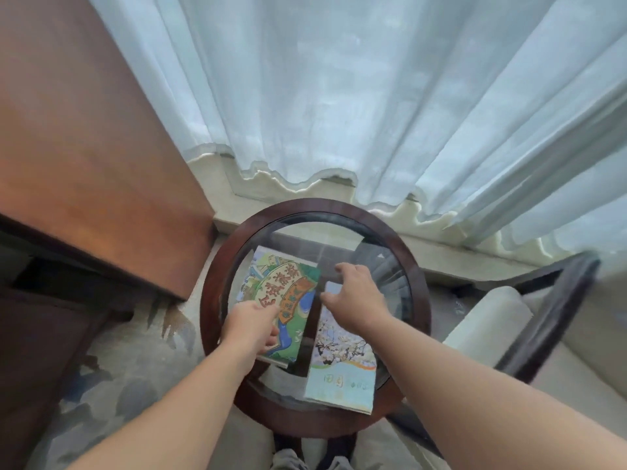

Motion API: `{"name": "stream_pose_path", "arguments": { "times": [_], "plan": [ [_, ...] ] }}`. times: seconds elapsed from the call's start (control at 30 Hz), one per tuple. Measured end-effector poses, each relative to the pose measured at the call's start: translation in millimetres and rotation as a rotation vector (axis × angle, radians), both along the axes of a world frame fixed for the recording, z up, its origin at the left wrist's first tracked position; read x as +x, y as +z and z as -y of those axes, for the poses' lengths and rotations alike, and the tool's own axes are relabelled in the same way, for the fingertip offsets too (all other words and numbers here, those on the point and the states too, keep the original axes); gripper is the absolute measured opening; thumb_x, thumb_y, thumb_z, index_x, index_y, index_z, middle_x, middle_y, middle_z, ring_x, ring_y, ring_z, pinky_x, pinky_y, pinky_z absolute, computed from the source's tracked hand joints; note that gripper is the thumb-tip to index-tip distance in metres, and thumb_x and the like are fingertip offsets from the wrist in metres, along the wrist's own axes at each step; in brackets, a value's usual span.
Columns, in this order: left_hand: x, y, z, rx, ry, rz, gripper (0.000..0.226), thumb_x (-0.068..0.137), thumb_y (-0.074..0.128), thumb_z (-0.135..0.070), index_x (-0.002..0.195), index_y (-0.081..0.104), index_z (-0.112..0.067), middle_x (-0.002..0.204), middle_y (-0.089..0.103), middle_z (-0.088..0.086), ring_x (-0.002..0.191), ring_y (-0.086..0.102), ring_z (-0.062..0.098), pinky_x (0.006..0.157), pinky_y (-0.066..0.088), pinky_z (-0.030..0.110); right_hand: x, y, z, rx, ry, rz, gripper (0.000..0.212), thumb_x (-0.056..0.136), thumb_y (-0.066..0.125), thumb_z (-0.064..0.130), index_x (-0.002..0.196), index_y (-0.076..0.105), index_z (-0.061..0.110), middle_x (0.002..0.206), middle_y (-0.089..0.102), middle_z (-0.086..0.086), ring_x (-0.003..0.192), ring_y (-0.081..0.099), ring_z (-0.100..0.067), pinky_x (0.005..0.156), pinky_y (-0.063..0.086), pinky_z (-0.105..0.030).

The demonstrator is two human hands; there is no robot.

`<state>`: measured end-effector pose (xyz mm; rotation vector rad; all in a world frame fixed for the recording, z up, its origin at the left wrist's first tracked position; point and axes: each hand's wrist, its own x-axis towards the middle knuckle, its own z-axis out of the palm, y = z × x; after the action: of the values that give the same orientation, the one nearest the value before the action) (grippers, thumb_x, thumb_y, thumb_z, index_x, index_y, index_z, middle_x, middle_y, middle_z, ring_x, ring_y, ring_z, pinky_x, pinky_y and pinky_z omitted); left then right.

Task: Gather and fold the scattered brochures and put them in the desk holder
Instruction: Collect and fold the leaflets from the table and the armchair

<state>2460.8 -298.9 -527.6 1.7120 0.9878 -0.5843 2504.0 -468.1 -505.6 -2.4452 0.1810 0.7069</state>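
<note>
A pale sheer curtain (339, 96) fills the far side of the view, with a brown wooden panel (84, 164) to the left and a cream armchair (488, 327) to the right. Between them stands a round glass tabletop (217, 300) with a dark wooden rim. No desk holder is in view. Two brochures lie side by side on the glass, close but apart, with a dark strip between them: an illustrated map brochure (288, 286) on the left and a blossom brochure (342, 368) on the right, its near end reaching the rim. The left hand (252, 329) has its fingers curled on the near left edge of the map brochure and seems to pinch it. The right hand (356, 296) hangs over the far end of the blossom brochure with fingers loosely spread and bent, gripping nothing that can be made out. This reads as the gathering step, early in the task, with nothing yet folded or stowed. The next move likely calls for lifting each sheet cleanly off the slick glass, perhaps by sliding an edge past the rim, then bringing the two together for folding.
</note>
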Motion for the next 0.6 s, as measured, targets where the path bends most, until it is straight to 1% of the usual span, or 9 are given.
{"name": "stream_pose_path", "arguments": {
  "times": [0.07, 0.17, 0.2, 0.33, 0.43, 0.53, 0.6],
  "plan": [
    [4.8, 14.3, 18.8, -0.002, -0.109, 0.027, 0.016, 0.092, 0.058, -0.017, 0.088, 0.059, -0.002, 0.068, 0.061, 0.011, 0.05, 0.048, 0.02, 0.042, 0.038, 0.022, -14.1, 16.6, 22.3, 0.019, -0.053, 0.012, 0.059, 0.091, 0.062, 0.032, 0.144, 0.04, 0.018, 0.144, 0.038, -0.004, 0.127, 0.046, -0.024, 0.104, 0.043, -0.04],
    [10.1, 35.7, 52.7, 0.066, -0.282, 0.087, 0.018, 0.092, 0.057, -0.018, 0.08, 0.057, -0.005, 0.07, 0.066, 0.01, 0.056, 0.055, 0.02, 0.05, 0.043, 0.027, -36.0, 40.1, 65.0, 0.027, -0.148, 0.034, 0.058, 0.091, 0.061, 0.032, 0.143, 0.041, 0.019, 0.144, 0.038, -0.004, 0.129, 0.044, -0.023, 0.105, 0.04, -0.036],
    [11.6, 41.7, 66.5, 0.061, -0.314, 0.112, 0.018, 0.092, 0.057, -0.018, 0.079, 0.058, -0.005, 0.071, 0.067, 0.011, 0.057, 0.056, 0.019, 0.05, 0.042, 0.027, -43.5, 47.7, 81.9, 0.026, -0.192, 0.041, 0.057, 0.091, 0.061, 0.032, 0.143, 0.041, 0.019, 0.143, 0.039, -0.004, 0.128, 0.045, -0.023, 0.105, 0.04, -0.036],
    [16.3, 60.7, 131.3, 0.022, -0.461, 0.18, 0.019, 0.093, 0.057, -0.018, 0.087, 0.061, 0.0, 0.074, 0.068, 0.014, 0.057, 0.056, 0.021, 0.05, 0.042, 0.028, -74.7, 74.3, 156.1, 0.023, -0.379, 0.072, 0.056, 0.09, 0.059, 0.034, 0.141, 0.044, 0.02, 0.14, 0.04, -0.003, 0.122, 0.051, -0.023, 0.101, 0.044, -0.036],
    [15.4, 71.8, 191.1, 0.017, -0.553, 0.214, 0.019, 0.092, 0.058, -0.021, 0.079, 0.059, -0.006, 0.071, 0.069, 0.013, 0.055, 0.056, 0.021, 0.05, 0.042, 0.027, -102.1, 86.4, 216.2, 0.024, -0.507, 0.092, 0.052, 0.089, 0.058, 0.033, 0.139, 0.046, 0.022, 0.139, 0.041, 0.0, 0.112, 0.057, -0.02, 0.093, 0.046, -0.031],
    [5.3, 80.2, 257.4, -0.031, -0.614, 0.235, 0.019, 0.093, 0.058, -0.02, 0.078, 0.057, -0.008, 0.069, 0.067, 0.012, 0.053, 0.055, 0.021, 0.045, 0.04, 0.024, -134.6, 92.3, 279.4, 0.015, -0.6, 0.112, 0.049, 0.088, 0.059, 0.031, 0.135, 0.05, 0.022, 0.137, 0.044, -0.002, 0.116, 0.055, -0.022, 0.096, 0.045, -0.031],
    [-4.9, 85.5, 302.3, -0.054, -0.644, 0.242, 0.019, 0.093, 0.059, -0.02, 0.08, 0.058, -0.007, 0.067, 0.065, 0.012, 0.054, 0.053, 0.023, 0.048, 0.038, 0.024, -157.1, 93.0, 322.8, 0.011, -0.655, 0.11, 0.049, 0.088, 0.059, 0.031, 0.135, 0.05, 0.021, 0.138, 0.043, -0.003, 0.118, 0.054, -0.024, 0.096, 0.044, -0.03]
  ]
}}
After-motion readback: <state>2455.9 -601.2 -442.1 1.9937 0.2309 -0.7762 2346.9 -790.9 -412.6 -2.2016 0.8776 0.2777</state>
